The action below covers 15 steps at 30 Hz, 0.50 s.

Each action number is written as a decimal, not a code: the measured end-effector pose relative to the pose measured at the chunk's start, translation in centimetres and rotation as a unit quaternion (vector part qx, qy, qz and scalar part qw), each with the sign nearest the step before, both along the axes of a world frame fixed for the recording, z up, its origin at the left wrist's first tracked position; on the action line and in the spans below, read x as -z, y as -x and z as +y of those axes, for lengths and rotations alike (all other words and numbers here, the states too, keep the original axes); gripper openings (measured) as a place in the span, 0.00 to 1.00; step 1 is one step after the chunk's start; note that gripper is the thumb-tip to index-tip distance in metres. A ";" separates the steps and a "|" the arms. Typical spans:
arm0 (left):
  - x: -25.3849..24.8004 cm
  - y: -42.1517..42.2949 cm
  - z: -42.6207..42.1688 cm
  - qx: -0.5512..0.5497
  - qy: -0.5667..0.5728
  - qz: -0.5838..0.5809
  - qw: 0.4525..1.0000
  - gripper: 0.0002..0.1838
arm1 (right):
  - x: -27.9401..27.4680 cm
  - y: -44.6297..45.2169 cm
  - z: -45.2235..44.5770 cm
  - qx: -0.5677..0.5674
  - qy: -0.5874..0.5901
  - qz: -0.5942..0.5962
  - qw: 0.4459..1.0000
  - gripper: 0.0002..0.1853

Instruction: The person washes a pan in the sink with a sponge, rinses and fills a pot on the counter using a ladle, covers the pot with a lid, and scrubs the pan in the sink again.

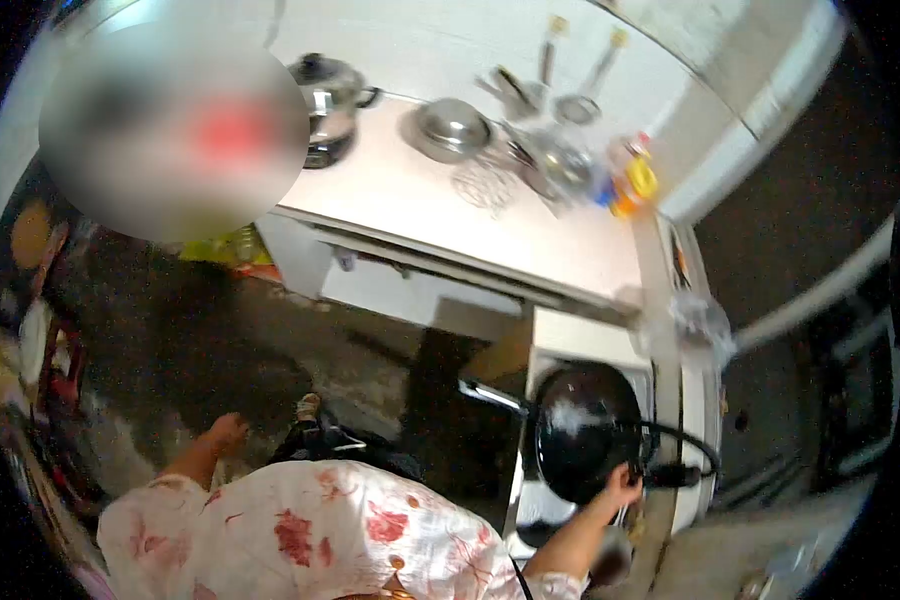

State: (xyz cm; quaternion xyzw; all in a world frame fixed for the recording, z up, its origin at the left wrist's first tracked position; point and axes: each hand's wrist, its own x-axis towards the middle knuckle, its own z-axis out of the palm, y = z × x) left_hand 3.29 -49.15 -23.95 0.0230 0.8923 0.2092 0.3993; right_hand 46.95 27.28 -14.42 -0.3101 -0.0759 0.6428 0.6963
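The likeliest trouble is at the wok [580, 455]: its silver handle [495, 394] juts past the left edge of the low unit [590, 335] that carries it, out over the floor [360, 385]. If you turned or stepped that way and caught it with hip or arm, the wok could swing or tip. A black curved tube [685, 432] loops out at the unit's right edge, close to your fingers; should it be fixed to something, a tug on the wok might snag there. If the wok is hot, which you can't judge from here, your fingers at its rim could burn.

Your right hand [622, 485] is at the wok's near right rim, so the wok lies just beyond it and to its left. Your fingers look drawn in, but I cannot tell whether they are clamped on the rim or on the black fitting [675, 476] beside it. The unit meets the long desk [560, 245] near that desk's right front corner. Your left hand [230, 430] hangs well apart on the other side, nothing visible in it; whether its fingers are apart or together is too blurred to tell.
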 end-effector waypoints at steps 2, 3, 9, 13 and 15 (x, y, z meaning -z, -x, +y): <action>-11.9 -1.3 6.4 -0.036 -0.027 0.037 0.998 0.20 | -1.4 -2.0 1.1 -0.031 0.116 0.153 0.981 0.27; -10.4 -0.9 6.1 -0.054 -0.028 0.038 0.997 0.20 | -2.2 -2.0 1.1 -0.034 0.118 0.160 0.979 0.28; -5.6 1.2 7.7 0.058 -0.077 0.112 0.989 0.21 | 3.7 -7.0 7.4 -0.107 0.077 0.219 0.967 0.26; -3.3 2.9 7.1 0.045 -0.004 0.013 0.999 0.22 | 3.1 -3.5 4.2 -0.095 0.098 0.014 0.991 0.21; -0.6 3.4 4.9 0.078 0.023 -0.014 0.997 0.23 | 1.9 -1.1 0.4 -0.080 0.093 -0.129 0.984 0.17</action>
